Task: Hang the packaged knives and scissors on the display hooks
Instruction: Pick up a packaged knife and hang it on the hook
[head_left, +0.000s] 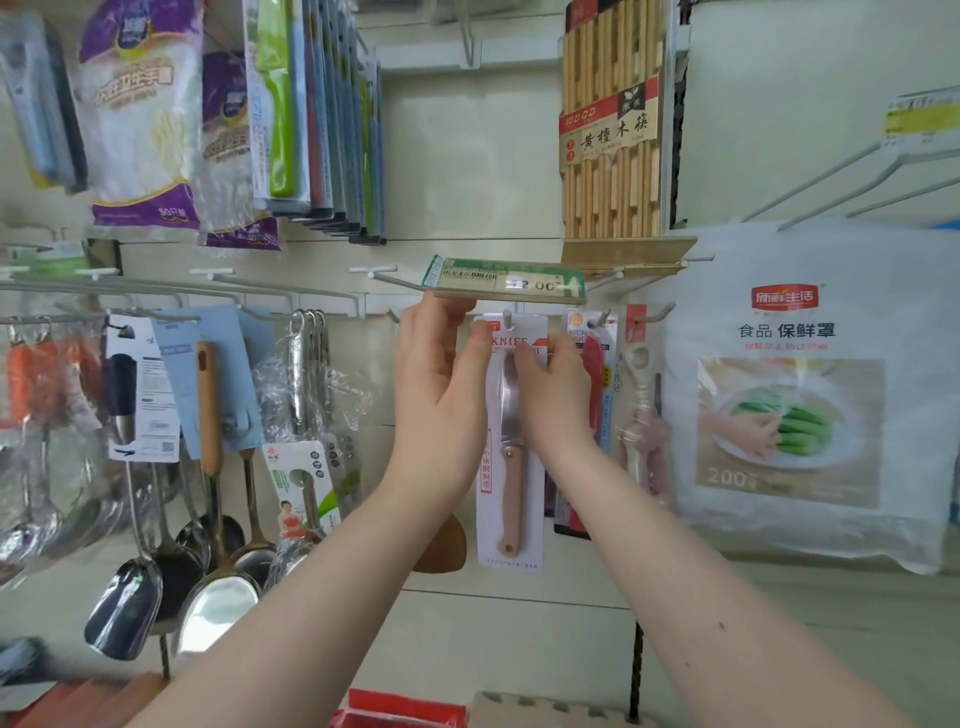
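A packaged knife (511, 483) with a wooden handle on a white card hangs at a display hook (507, 317) in the middle of the wall. My left hand (441, 384) pinches the card's upper left edge. My right hand (550, 389) grips the card's upper right part, covering some of the blade. The hook tip pokes through the card's top hole. Just above, a green price tag (506, 280) is tipped up flat over the hook. To the right hangs a red packaged knife (592, 384), then packaged scissors (641, 415).
Ladles and spatulas (208, 519) hang on hooks at the left. A large bag of food covers (805, 395) hangs at the right. Wooden chopsticks (613, 124) and green knife packs (317, 114) hang above. A red box (400, 712) sits below.
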